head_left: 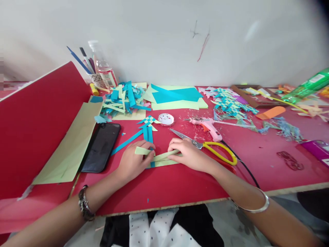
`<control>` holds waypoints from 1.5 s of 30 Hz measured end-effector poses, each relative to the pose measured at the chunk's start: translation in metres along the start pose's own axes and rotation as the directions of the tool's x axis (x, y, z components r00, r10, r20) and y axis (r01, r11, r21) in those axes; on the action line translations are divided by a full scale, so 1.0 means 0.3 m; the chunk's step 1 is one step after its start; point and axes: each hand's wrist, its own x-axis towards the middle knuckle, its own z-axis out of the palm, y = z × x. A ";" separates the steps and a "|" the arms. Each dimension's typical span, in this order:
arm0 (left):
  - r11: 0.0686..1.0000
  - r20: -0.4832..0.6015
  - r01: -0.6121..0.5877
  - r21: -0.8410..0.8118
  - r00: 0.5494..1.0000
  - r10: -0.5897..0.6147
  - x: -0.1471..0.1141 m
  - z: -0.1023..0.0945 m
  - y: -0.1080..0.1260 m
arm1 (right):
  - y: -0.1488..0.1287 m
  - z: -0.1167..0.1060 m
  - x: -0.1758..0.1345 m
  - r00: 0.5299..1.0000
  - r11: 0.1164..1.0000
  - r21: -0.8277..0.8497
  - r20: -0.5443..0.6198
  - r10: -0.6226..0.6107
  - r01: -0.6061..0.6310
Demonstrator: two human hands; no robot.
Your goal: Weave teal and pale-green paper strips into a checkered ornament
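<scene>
My left hand pinches a pale green paper strip where it crosses upright blue paper strips. The same green strip runs across to my right hand, whose thumb and fingers close on its other part. Below it, a second pale green strip lies flat on the red table and crosses a bit of blue. Just beyond the blue strips sits a small woven blue-and-green paper piece. Yellow-handled scissors lie beside my right hand, blades pointing left.
A black phone lies left of my left hand. Behind are a heap of cut strips, paper sheets, a small white lid and a pink glue gun with a cord. Woven pieces lie at the back right.
</scene>
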 end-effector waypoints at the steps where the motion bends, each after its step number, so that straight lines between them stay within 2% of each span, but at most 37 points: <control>1: 1.000 0.000 -0.002 -0.002 1.000 0.002 0.001 -0.001 0.001 | -0.001 -0.005 0.004 1.000 1.000 0.020 0.006 0.002 -0.003; 6: 1.000 0.015 -0.013 -0.008 1.000 0.013 0.003 -0.009 0.006 | -0.018 -0.034 0.035 0.995 0.967 0.252 0.101 0.009 -0.034; 11: 1.000 0.039 -0.025 -0.005 0.999 0.025 0.002 -0.009 0.004 | -0.045 -0.023 0.099 0.989 0.858 0.508 0.145 0.008 -0.082; 15: 0.999 0.009 -0.044 -0.017 0.999 0.044 0.000 -0.008 0.000 | -0.066 0.002 0.138 0.995 0.857 0.511 0.094 0.019 -0.065; 21: 0.999 0.019 -0.029 -0.046 0.999 0.030 -0.003 -0.013 0.004 | -0.072 0.016 0.148 0.990 0.868 0.481 0.121 0.071 -0.121; 30: 0.997 0.037 -0.024 0.080 0.999 0.021 0.000 -0.010 0.013 | -0.094 0.011 0.146 0.990 0.802 0.584 0.129 0.061 -0.125; 35: 0.990 0.018 -0.060 0.124 0.998 0.058 0.000 -0.002 -0.002 | -0.088 0.006 0.130 0.994 0.821 0.567 0.106 0.015 -0.072; 38: 0.990 0.023 -0.084 0.114 0.996 0.082 0.003 -0.005 -0.005 | -0.071 -0.008 0.104 1.000 0.854 0.519 0.000 0.017 -0.015; 40: 0.991 0.027 -0.075 0.112 0.997 0.072 0.004 -0.008 -0.004 | -0.060 -0.020 0.073 0.984 0.907 0.420 -0.174 0.042 0.035; 42: 0.994 0.032 -0.051 0.100 0.998 0.048 0.004 -0.010 -0.001 | -0.051 -0.028 0.028 0.932 0.966 0.252 -0.362 0.038 0.059; 43: 0.995 0.031 -0.032 0.089 0.999 0.029 0.003 -0.010 0.001 | -0.047 -0.028 0.002 0.908 0.986 0.160 -0.420 0.018 0.055; 44: 0.997 0.026 -0.011 0.077 1.000 0.009 0.003 -0.009 0.003 | -0.044 -0.025 -0.025 0.908 0.996 0.078 -0.418 -0.010 0.047; 45: 0.998 0.020 0.008 0.063 1.000 -0.010 0.002 -0.009 0.006 | -0.041 -0.018 -0.051 0.928 0.999 0.015 -0.371 -0.041 0.050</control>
